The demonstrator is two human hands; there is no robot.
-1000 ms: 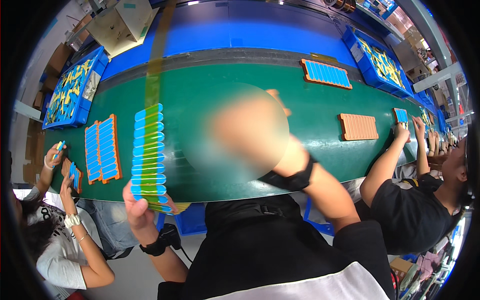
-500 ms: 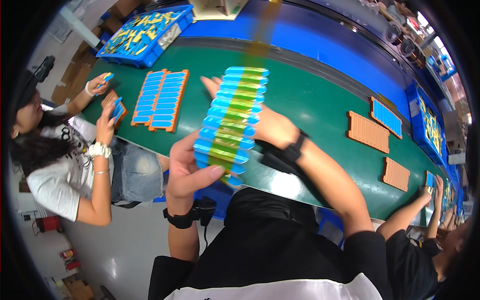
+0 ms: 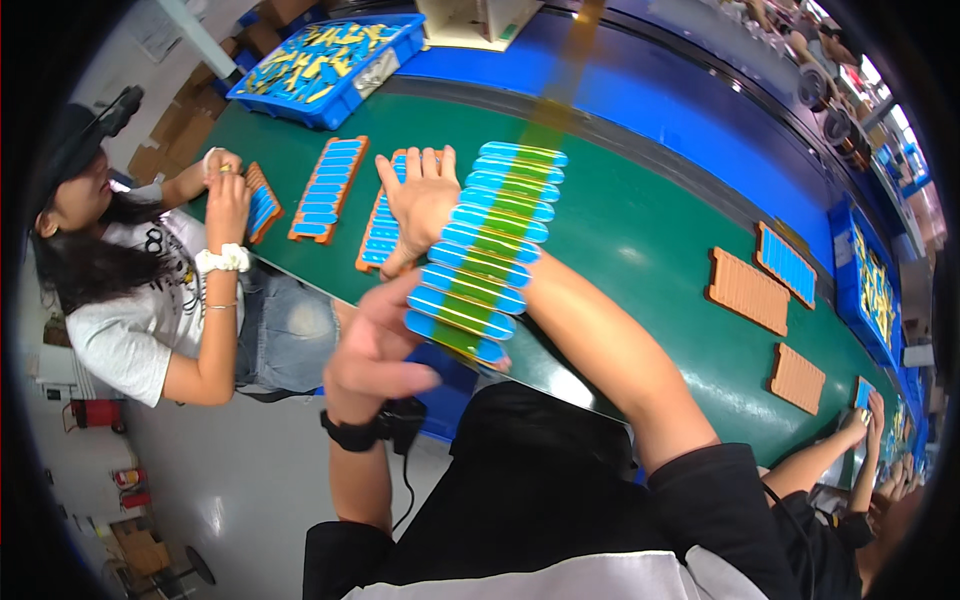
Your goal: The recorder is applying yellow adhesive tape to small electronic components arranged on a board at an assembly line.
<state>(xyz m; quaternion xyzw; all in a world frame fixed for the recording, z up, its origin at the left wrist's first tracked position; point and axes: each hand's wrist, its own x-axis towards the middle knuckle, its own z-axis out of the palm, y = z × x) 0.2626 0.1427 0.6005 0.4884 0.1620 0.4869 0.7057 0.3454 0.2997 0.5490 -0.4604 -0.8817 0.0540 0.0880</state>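
Observation:
A row of blue, round-ended strips [image 3: 470, 270] lies across the middle of the view, raised above the table, with amber see-through tape running over it. My left hand [image 3: 375, 350] holds its near end, fingers curled underneath and thumb stretched out beside it. Whether a tray lies under these strips is hidden. My right arm passes beneath the row. On the table, my right hand [image 3: 425, 205] spans an orange-brown tray of blue strips [image 3: 380, 235], its fingers at the far end and thumb near the near end. A second filled tray [image 3: 330, 190] lies just left of it.
At left, a co-worker handles another tray [image 3: 262, 205]. A blue bin [image 3: 340, 105] of blue and yellow pieces stands at the back left. Toward the right lie brown ridged trays [image 3: 747, 290], a filled tray [image 3: 787, 262] and another blue bin [image 3: 850, 240]. Another person's hands [image 3: 862, 425] work there.
My right hand has gone left from behind the strips to the tray, which now stands apart from its neighbour. My left thumb has lifted off the strips. The view has shifted.

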